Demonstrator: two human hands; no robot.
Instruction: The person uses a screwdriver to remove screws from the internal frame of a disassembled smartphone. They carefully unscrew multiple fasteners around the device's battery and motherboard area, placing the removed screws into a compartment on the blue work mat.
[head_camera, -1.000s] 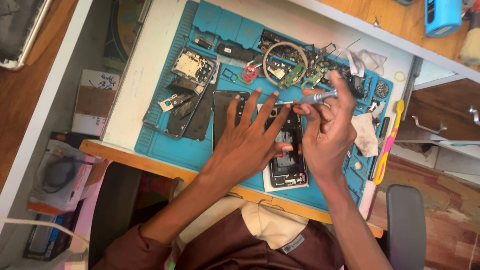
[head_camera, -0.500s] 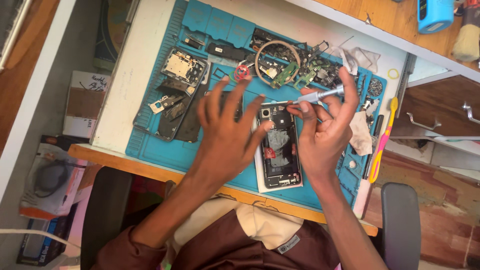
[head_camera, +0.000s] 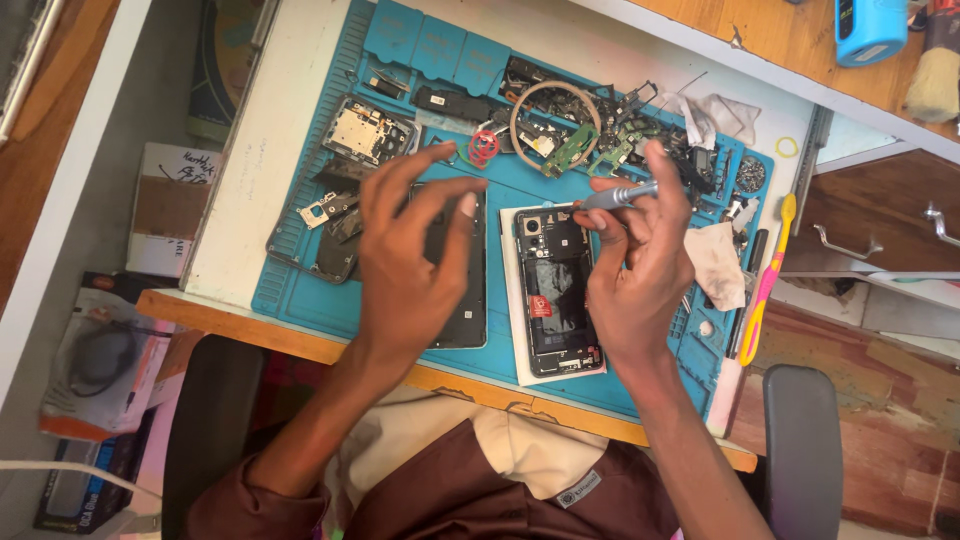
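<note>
A white workbench carries a blue repair mat (head_camera: 400, 310) littered with small phone parts, a coiled ring of cable (head_camera: 553, 118) and a crumpled cloth (head_camera: 716, 262). An opened phone (head_camera: 555, 290), its back cover off and its innards exposed, lies flat on a white sheet at the centre of the mat, lengthwise toward the person. A second dark phone panel (head_camera: 467, 300) lies just beside it on the left.

The right hand (head_camera: 635, 265) grips a slim metal screwdriver (head_camera: 615, 196), thumb and fingers closed around the shaft, with the tip near the phone's upper edge by the camera module. The left hand (head_camera: 415, 255) hovers over the dark panel with fingers spread apart, holding nothing.

The phone is judged light, rigid and fragile: the exposed boards and thin ribbon connectors likely damage easily. Hold is best taken at the long side edges of the frame, never on the open interior. The screwdriver is light and smooth; a pinch near the tip end gives control.
</note>
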